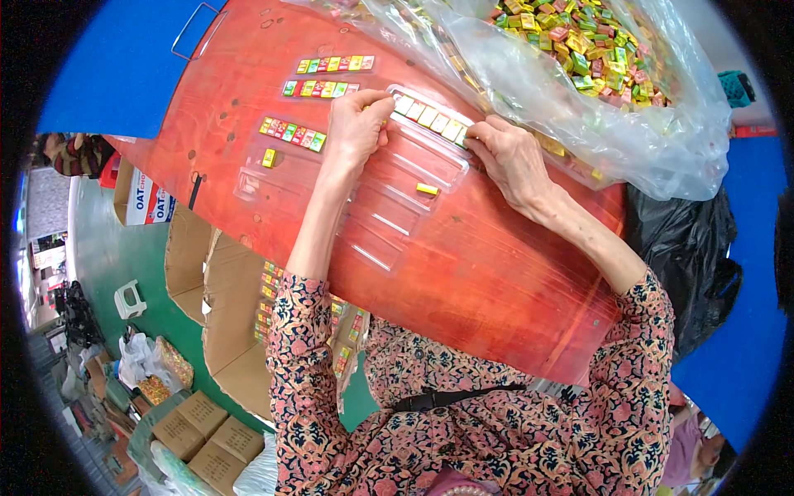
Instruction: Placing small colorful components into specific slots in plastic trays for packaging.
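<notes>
A clear plastic tray (pixel 451 174) lies on the red table, its far slot filled by a row of small wrapped candies (pixel 429 116). My left hand (pixel 357 128) is closed at the left end of this row. A bit of yellow shows by its fingers, but what they hold is mostly hidden. At the row's right end, my right hand (pixel 509 161) pinches the last candy, partly covered by the fingertips. One loose yellow candy (pixel 427 189) rests on the tray's nearer part. Left of my left forearm, another tray (pixel 248 183) holds a candy row and a single yellow piece (pixel 269 158).
A large clear bag (pixel 674 153) full of wrapped candies (pixel 579 50) stands at the far right of the red table (pixel 480 273). Two filled strips (pixel 335 64) lie farther back. A black bag (pixel 682 248) hangs at the right; an open cardboard box (pixel 236 331) stands below left.
</notes>
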Action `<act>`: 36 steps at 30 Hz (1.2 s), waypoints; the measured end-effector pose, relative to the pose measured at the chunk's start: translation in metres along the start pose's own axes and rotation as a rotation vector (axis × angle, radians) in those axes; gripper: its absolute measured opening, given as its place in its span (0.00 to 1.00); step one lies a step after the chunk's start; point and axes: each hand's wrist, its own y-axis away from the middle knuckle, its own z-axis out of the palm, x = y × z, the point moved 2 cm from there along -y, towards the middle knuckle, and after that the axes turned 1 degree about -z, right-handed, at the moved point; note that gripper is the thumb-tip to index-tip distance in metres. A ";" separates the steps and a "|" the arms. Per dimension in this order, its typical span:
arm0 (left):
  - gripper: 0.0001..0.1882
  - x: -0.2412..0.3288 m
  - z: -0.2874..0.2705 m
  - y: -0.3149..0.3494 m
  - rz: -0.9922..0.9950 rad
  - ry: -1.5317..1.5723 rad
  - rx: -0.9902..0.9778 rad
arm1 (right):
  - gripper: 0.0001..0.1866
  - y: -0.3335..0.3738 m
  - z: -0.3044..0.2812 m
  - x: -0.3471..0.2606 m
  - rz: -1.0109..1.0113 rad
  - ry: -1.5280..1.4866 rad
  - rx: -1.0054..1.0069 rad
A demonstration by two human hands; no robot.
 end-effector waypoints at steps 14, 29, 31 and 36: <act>0.13 -0.005 0.007 -0.017 0.030 -0.316 -0.080 | 0.07 0.001 0.002 0.007 0.079 -0.089 0.005; 0.13 0.015 -0.002 -0.001 -0.009 -0.177 -0.086 | 0.07 0.014 0.009 -0.037 -0.190 -0.137 -0.163; 0.12 0.015 -0.006 0.000 -0.036 -0.088 -0.105 | 0.06 0.018 0.017 -0.039 -0.156 -0.070 -0.220; 0.14 0.004 -0.030 0.005 -0.281 0.439 -0.134 | 0.05 0.014 0.021 -0.050 -0.122 -0.048 -0.281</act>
